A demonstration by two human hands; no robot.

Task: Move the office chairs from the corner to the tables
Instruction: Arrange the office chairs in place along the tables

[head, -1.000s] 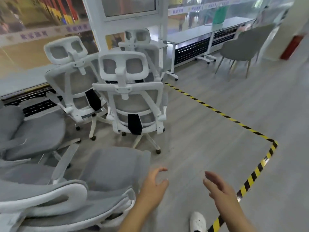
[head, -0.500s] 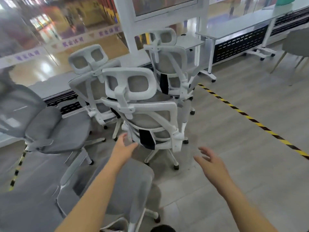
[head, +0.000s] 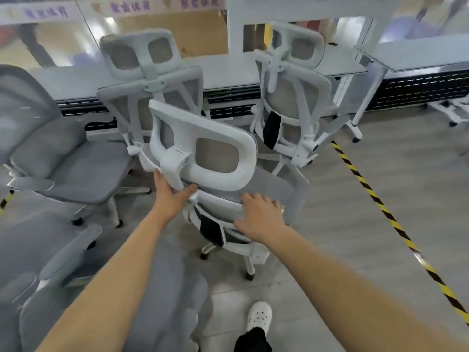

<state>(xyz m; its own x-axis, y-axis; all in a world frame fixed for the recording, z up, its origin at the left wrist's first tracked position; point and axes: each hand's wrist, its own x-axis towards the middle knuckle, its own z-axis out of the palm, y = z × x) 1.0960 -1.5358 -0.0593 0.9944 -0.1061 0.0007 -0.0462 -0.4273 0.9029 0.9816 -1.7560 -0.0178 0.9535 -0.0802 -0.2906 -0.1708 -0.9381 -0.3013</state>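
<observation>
Here, left hand (head: 170,196) gripping white office chair (head: 203,153) headrest post, right hand (head: 261,217) spread flat on its backrest.

Grey floor (head: 380,199), striped hazard tape (head: 375,199)

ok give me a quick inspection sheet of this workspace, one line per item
surface: grey plank floor, with yellow-black tape line running along the right.
job's things: nearest white chair tilted toward the person; two more white chairs behind it; grey chairs on the left.
clutter: nothing seen.
grippers: left hand grips the strut under the nearest chair's headrest; right hand lies on top of its backrest.
cables: nothing seen.
surroundings: white tables along the glass wall; person's white shoe at the bottom.
</observation>
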